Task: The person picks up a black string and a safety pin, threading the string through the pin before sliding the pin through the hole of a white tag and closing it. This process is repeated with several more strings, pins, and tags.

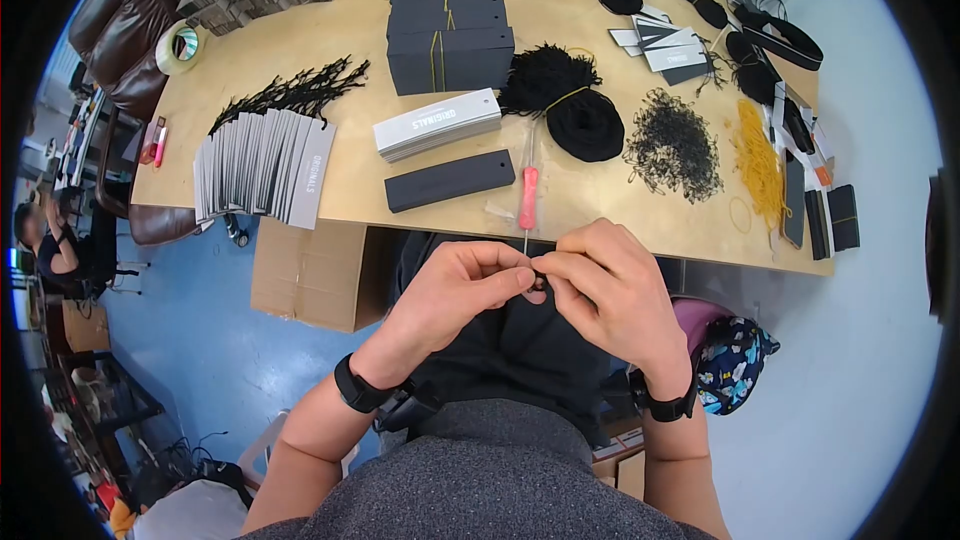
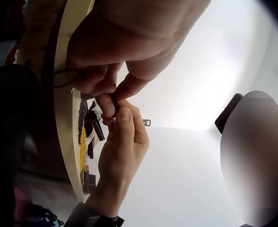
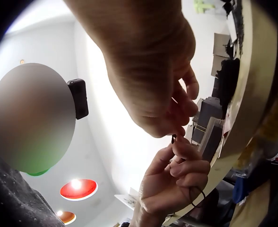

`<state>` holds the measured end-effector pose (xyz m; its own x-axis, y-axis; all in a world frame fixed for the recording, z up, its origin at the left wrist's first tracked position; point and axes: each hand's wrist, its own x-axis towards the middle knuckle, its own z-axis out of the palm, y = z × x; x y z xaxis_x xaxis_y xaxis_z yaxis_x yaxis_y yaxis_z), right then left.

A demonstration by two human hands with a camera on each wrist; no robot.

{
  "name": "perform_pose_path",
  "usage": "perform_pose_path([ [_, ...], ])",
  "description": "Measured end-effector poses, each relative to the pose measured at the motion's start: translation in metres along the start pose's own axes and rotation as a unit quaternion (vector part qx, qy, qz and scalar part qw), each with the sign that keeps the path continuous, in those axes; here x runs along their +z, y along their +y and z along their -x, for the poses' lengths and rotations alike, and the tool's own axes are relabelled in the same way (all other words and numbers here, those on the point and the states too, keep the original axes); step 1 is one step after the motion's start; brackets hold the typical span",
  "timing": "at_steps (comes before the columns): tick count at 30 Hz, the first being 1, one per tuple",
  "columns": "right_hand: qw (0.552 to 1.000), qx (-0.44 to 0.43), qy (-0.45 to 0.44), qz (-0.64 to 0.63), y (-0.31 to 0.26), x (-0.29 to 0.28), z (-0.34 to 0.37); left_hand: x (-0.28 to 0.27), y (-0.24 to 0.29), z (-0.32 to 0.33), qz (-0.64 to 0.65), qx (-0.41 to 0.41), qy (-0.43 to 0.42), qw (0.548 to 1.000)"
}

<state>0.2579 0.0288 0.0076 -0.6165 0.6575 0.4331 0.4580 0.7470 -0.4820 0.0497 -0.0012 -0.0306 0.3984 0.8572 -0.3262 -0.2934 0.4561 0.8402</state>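
Note:
Over the lap, just off the table's front edge, both hands meet fingertip to fingertip. My left hand [image 1: 455, 285] pinches a thin black cord [image 3: 198, 196], whose loop hangs out from the fingers. The other part of the cord shows as a small dark bit [image 3: 173, 138] between the fingertips of both hands. My right hand [image 1: 615, 290] pinches that bit from its side with thumb and forefinger. Right above the fingertips, a red-handled hook tool [image 1: 529, 195] lies on the table, its thin metal shaft pointing down to the hands.
On the table [image 1: 350, 195] lie fanned grey tags [image 1: 265, 165], a white tag stack [image 1: 437, 125], a black tag stack [image 1: 450, 180] and banded black stacks [image 1: 450, 60]. Rightward are black cord bundles [image 1: 585, 125], small black pins [image 1: 672, 145] and yellow bands [image 1: 758, 165]. A carton [image 1: 305, 275] stands below.

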Motion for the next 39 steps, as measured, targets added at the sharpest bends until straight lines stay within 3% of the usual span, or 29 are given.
perform_pose_path([
  [7,0.999,-0.028,0.000,0.036,0.002,0.006,0.005,0.007,-0.001,-0.001,-0.041,0.019,0.027,0.999],
  [9,0.998,-0.025,-0.016,0.054,0.003,0.008,0.004,0.009,-0.009,-0.001,-0.161,0.070,0.081,0.981],
  [10,0.997,-0.022,-0.032,0.073,0.004,0.009,0.003,0.012,-0.007,0.001,-0.162,0.070,0.081,0.981],
  [12,0.997,-0.010,-0.035,0.073,0.006,0.011,0.002,0.019,-0.001,0.005,-0.377,0.167,0.133,0.901],
  [14,0.997,0.001,-0.038,0.071,0.007,0.015,0.002,0.017,-0.006,0.003,-0.374,0.185,0.142,0.898],
  [17,0.999,0.017,0.024,0.035,0.005,0.019,0.002,0.012,-0.012,-0.001,-0.345,0.183,0.154,0.908],
  [19,0.995,0.049,0.086,0.012,0.000,0.018,0.004,0.008,-0.017,-0.002,-0.139,0.130,0.136,0.972],
  [22,0.996,0.034,0.077,0.011,-0.006,0.019,0.006,0.008,-0.014,-0.001,-0.095,0.107,0.132,0.981],
  [29,0.992,0.077,0.103,-0.011,-0.006,0.025,0.007,0.005,-0.015,0.000,-0.112,0.130,0.122,0.978],
  [36,0.999,0.038,0.036,0.003,-0.004,0.019,-0.002,0.004,-0.013,0.005,-0.218,0.145,0.137,0.955],
  [39,0.997,0.062,0.027,-0.022,-0.008,0.026,-0.003,0.001,-0.020,0.004,-0.176,0.195,0.133,0.956],
])
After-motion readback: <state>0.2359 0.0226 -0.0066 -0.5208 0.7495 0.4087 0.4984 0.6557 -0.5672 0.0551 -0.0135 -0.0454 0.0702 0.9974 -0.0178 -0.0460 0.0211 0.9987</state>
